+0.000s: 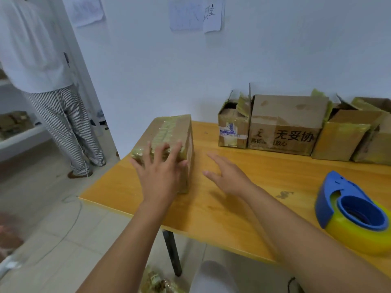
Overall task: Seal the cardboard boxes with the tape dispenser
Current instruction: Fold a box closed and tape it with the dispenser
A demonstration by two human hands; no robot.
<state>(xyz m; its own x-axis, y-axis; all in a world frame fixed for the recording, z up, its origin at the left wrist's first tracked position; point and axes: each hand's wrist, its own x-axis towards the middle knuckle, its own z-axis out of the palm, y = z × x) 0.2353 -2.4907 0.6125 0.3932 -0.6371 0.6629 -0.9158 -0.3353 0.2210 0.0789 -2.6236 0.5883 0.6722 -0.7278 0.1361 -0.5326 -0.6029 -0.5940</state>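
The taped-up box (169,142) sits at the counter's (222,208) left edge with the left hand (160,176) flat on it, grip apart, the right hand (227,176) spread open beside it, four open boxes (285,123) by the wall, insides hidden, and the tape dispenser (353,210) at the right.

Cardboard boxes (286,124) – five; tape dispenser (352,210) – one.
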